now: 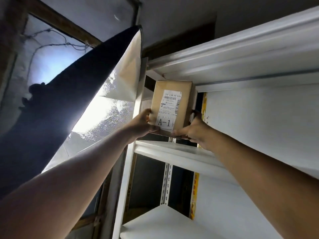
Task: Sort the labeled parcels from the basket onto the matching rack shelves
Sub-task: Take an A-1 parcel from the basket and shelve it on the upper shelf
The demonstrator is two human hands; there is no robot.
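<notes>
At frame centre, the left hand [140, 123] and right hand [193, 129] are gripping the A-1 parcel [170, 106], not yet released on the rack [172, 150]'s upper shelf; the basket is not showing.

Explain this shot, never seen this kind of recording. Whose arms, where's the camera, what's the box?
No machine here: a person wears one wide-angle camera on the head, tilted up at a white metal rack. Both bare arms reach up from below. The left hand and right hand grip the lower corners of a brown cardboard parcel, which carries a shipping label and a tag reading A-1. The parcel is at the upper left end of the rack, under the top shelf. The visible lower shelves hold nothing. Left of the rack hangs a dark curtain over a bright window.
</notes>
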